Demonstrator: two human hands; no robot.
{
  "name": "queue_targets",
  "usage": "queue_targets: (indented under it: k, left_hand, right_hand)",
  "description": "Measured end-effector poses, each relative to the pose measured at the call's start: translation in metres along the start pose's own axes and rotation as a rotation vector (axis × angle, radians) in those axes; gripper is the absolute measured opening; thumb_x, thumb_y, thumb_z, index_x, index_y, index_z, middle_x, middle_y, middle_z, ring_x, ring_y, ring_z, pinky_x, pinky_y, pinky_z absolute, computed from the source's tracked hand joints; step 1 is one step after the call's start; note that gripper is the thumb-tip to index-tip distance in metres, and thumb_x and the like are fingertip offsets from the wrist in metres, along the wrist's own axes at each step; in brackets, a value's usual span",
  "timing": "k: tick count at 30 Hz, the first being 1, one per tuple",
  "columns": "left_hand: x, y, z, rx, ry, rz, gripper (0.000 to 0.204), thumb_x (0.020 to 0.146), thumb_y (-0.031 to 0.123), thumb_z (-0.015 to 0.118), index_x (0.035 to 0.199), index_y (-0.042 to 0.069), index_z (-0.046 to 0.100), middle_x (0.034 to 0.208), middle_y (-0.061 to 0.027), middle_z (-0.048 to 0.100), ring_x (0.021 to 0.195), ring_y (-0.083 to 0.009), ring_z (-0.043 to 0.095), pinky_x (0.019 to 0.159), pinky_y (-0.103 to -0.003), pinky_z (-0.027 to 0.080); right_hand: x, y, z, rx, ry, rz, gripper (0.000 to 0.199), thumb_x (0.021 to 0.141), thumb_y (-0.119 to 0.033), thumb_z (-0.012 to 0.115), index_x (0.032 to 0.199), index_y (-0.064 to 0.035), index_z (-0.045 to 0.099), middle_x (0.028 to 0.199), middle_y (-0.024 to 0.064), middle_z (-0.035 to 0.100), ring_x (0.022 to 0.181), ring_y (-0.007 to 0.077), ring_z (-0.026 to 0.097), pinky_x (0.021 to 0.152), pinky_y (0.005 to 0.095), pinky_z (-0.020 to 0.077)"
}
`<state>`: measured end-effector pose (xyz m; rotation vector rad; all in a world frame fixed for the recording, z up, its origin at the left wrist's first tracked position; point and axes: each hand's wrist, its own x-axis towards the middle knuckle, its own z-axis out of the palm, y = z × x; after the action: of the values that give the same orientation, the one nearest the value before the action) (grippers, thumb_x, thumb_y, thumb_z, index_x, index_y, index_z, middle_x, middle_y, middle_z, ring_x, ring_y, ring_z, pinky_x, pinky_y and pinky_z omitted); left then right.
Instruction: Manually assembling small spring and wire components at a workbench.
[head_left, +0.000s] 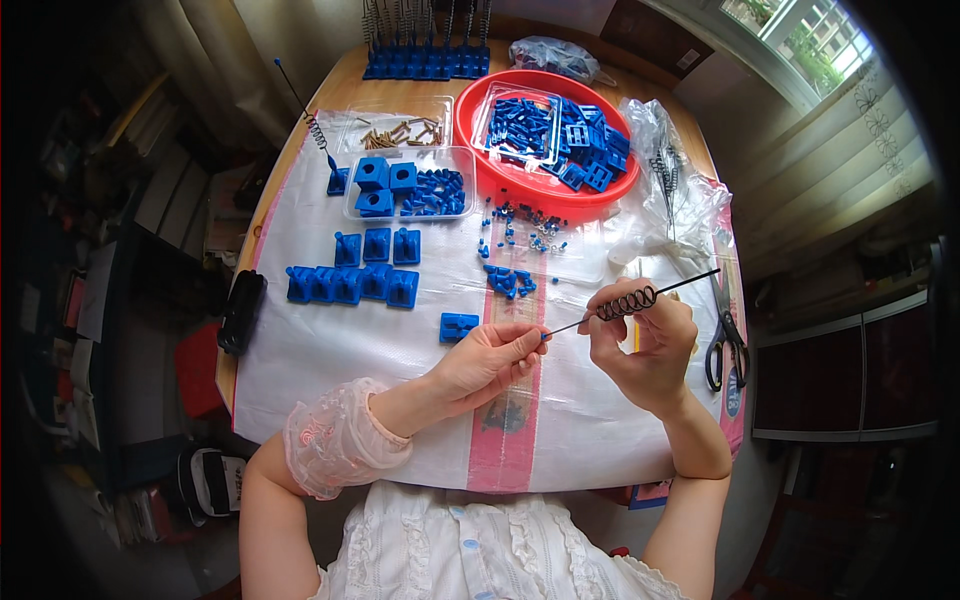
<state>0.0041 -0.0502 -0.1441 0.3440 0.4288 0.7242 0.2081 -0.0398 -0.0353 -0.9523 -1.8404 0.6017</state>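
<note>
My right hand grips a thin black rod with a coiled spring section, held slanting over the white sheet. At the rod's lower end my left hand pinches a tiny blue cap between thumb and forefinger. A single blue plastic block lies just left of my left hand. Small loose blue pieces are scattered beyond the hands.
Rows of blue square bases sit at the left. A clear tray holds blue parts, another holds brass screws. A red bowl is full of blue pieces. Black scissors lie at right, finished spring stands at the back.
</note>
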Motion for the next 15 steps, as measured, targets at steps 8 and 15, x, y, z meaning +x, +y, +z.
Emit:
queue_targets:
  k: [8,15]
  left_hand:
    - [0.0006,-0.0009,0.0000,0.007,-0.004,0.004,0.020,0.102,0.015,0.065,0.116,0.002,0.071,0.102,-0.0025,0.068,0.086,-0.0047,0.063,0.076,-0.016,0.055]
    - [0.0007,-0.0015,-0.0002,0.007,0.002,0.004,0.020,0.103,0.015,0.065,0.115,0.002,0.071,0.101,-0.0029,0.068,0.085,-0.0054,0.063,0.076,-0.016,0.055]
  right_hand:
    - [0.0010,-0.0033,0.0009,-0.025,-0.023,-0.031,0.022,0.073,0.007,0.075,0.091,-0.0019,0.069,0.074,0.0018,0.065,0.055,0.0072,0.055,0.051,0.0238,0.0434]
    - [0.0019,-0.0036,0.0005,-0.038,-0.041,-0.038,0.022,0.073,0.006,0.075,0.093,-0.0024,0.070,0.073,0.0019,0.065,0.055,0.0072,0.056,0.051,0.0242,0.0440]
